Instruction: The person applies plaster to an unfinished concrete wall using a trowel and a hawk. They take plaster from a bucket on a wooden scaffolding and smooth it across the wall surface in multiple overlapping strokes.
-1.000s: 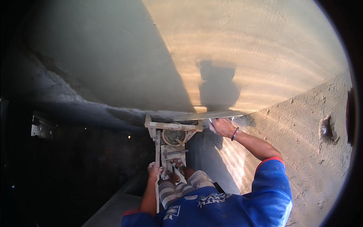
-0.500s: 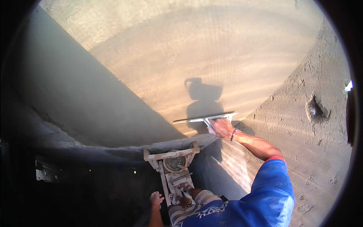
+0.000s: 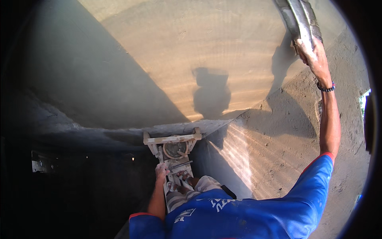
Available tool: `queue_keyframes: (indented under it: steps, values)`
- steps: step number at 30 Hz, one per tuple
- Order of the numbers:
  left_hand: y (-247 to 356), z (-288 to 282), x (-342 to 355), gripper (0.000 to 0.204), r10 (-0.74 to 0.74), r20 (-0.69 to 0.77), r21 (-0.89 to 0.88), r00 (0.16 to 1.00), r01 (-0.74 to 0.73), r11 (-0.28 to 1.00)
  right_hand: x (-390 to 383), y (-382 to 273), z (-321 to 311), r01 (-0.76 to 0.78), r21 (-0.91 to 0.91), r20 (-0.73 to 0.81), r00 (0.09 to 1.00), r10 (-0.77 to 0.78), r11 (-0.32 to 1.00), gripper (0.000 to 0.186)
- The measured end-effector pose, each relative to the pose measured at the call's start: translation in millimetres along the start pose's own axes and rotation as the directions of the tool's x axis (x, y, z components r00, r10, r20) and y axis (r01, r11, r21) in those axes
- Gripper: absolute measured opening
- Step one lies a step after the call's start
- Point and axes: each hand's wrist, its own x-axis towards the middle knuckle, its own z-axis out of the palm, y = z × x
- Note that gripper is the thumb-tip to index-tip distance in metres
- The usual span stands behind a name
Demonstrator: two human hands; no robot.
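Note:
My right hand (image 3: 311, 53) is raised high at the upper right, gripping the handle of a long steel plastering trowel (image 3: 300, 16) loaded with grey mortar, its blade against the smooth plastered wall (image 3: 191, 47). A dark beaded bracelet sits on that wrist. My left hand (image 3: 161, 172) rests low, holding the side rail of a wooden ladder (image 3: 172, 139) beneath me. My feet stand on a rung, and a round pan of mortar (image 3: 175, 149) sits on the ladder's top.
Rough, unsmoothed plaster (image 3: 278, 131) covers the wall at the right, with trowel ridges lit by sun. My shadow (image 3: 211, 93) falls on the smooth wall. The lower left is dark, with a pale bracket (image 3: 39, 165) barely visible.
My right hand has swept the trowel from low near the ladder top up the wall to the upper right. My left hand has stayed on the ladder.

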Motion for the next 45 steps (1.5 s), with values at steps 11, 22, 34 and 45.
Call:
queue_keyframes:
  steps: [11,22,34,45]
  values:
    - [-99.3,-35.3,-20.5,0.030,-0.166,-0.131,-0.143,0.977,0.147,0.979,-244.6,36.5,454.9,0.376,-0.070,0.486,0.822,-0.298,0.924,0.028]
    - [-187.7,-82.2,-29.0,0.036,-0.257,-0.280,-0.287,0.925,0.175,0.942,-202.3,82.9,550.5,0.296,-0.188,0.774,0.632,-0.044,0.937,0.030]
    - [-188.8,-48.1,18.6,0.032,-0.185,-0.273,-0.401,0.944,0.063,0.914,-163.3,-8.5,344.1,0.110,0.059,0.526,0.842,-0.124,0.992,0.020]
    - [-190.5,-11.9,-5.5,0.041,-0.207,-0.187,-0.587,0.960,0.060,0.808,-239.9,138.9,504.9,0.663,-0.465,0.876,0.443,0.193,0.587,0.025]
